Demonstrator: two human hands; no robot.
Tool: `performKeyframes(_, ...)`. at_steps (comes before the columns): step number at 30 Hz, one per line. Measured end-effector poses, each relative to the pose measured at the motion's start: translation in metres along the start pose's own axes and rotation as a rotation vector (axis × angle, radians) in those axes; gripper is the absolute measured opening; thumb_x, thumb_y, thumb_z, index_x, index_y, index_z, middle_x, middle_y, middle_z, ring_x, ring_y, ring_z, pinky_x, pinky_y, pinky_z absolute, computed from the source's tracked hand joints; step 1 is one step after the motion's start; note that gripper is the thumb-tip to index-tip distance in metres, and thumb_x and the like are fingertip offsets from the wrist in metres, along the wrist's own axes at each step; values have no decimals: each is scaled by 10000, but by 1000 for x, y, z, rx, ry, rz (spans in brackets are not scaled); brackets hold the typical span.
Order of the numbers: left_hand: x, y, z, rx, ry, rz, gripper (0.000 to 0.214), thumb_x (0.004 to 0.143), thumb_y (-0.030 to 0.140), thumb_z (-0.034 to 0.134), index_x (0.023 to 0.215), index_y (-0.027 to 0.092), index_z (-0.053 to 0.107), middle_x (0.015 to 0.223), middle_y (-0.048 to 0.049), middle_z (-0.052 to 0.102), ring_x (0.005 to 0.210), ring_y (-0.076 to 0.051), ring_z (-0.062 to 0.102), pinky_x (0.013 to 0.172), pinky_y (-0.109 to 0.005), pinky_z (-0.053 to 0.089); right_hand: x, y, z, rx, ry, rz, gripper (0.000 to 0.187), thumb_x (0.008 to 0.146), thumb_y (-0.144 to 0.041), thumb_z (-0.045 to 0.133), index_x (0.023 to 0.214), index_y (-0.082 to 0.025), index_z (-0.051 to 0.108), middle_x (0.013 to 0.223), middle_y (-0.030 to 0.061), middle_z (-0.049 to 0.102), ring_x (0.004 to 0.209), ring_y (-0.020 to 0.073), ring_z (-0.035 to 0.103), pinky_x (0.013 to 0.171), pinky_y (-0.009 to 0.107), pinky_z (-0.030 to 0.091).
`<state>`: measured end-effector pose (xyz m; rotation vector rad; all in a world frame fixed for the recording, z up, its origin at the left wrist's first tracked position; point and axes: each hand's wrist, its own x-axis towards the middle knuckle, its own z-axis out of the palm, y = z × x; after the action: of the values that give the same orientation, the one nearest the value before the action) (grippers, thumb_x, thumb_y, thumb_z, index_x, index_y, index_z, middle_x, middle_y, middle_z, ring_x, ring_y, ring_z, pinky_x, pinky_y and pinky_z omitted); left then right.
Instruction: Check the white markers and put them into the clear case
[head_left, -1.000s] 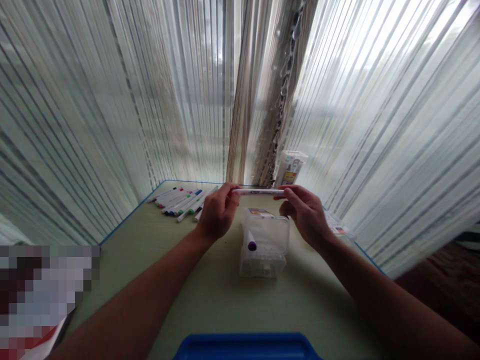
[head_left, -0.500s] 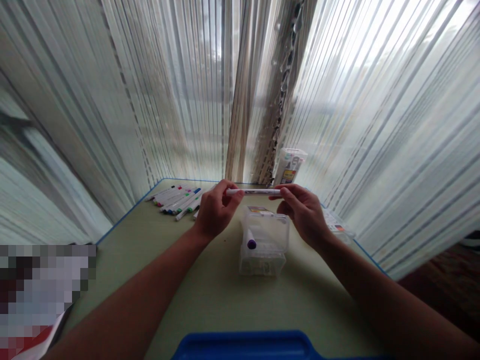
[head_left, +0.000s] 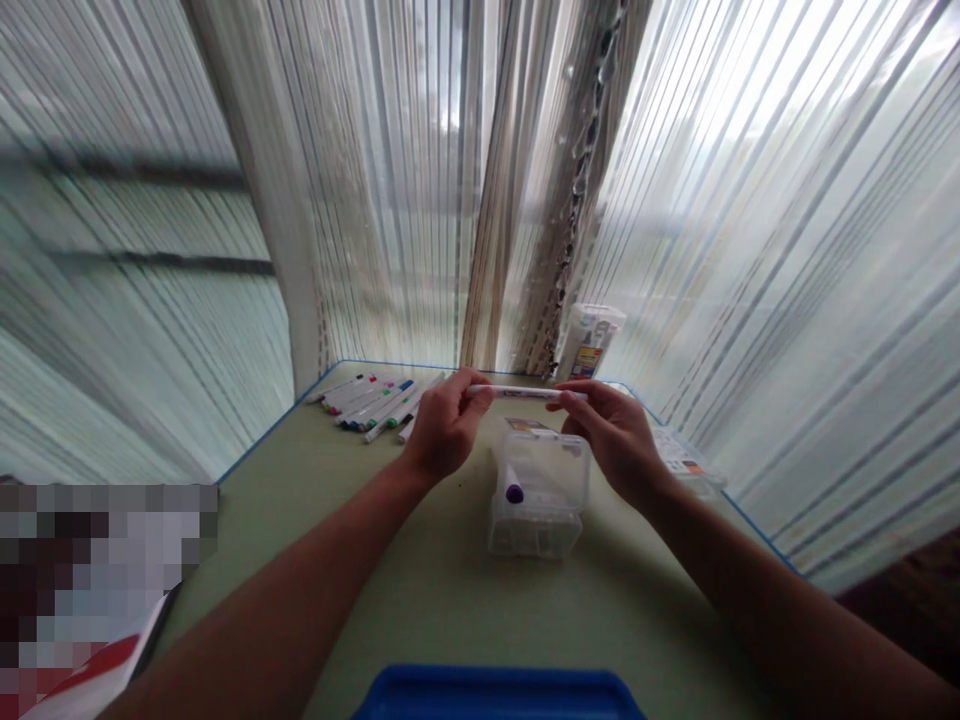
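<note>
I hold a white marker level above the table, one end pinched in my left hand and the other end in my right hand. Both hands have closed fingers. Just below the marker stands a clear plastic box with one purple-capped marker upright inside it. To the left of my left hand several coloured markers lie in a row on the green table.
A white carton stands at the back by the striped curtains. A clear lid or packet lies at the right edge. A blue tray rim shows at the near edge. Papers lie at lower left.
The view has shifted slightly to the left and the curtain on the left has swung. My hands still hold the marker in the same way.
</note>
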<state>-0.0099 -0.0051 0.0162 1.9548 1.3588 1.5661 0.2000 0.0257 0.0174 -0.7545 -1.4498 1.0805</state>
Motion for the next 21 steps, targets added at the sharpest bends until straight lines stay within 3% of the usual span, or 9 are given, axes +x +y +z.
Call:
performKeyframes(4,0,0,0,0,4,-30,264,933,329,451,922,158,652,542,49,446,504,-113,423,492,-230,304,1,3,-1,45,-4,21,246,810,-385,742,905,-163,695,773,32,715,443,82,546,378,214,402)
performKeyframes(11,0,4,-1,15,16,-13,207,874,331,561,801,152,634,563,49,487,492,-87,419,497,-211,323,-1,1,-1,-19,-1,12,270,767,-389,791,889,-162,710,752,36,713,458,81,543,395,203,407)
performKeyframes(21,-2,3,-1,36,-9,27,172,883,306,567,827,159,635,561,41,518,484,-88,423,494,-218,329,-3,2,-1,51,21,86,251,749,-365,810,915,-190,740,768,30,715,474,77,537,415,196,416)
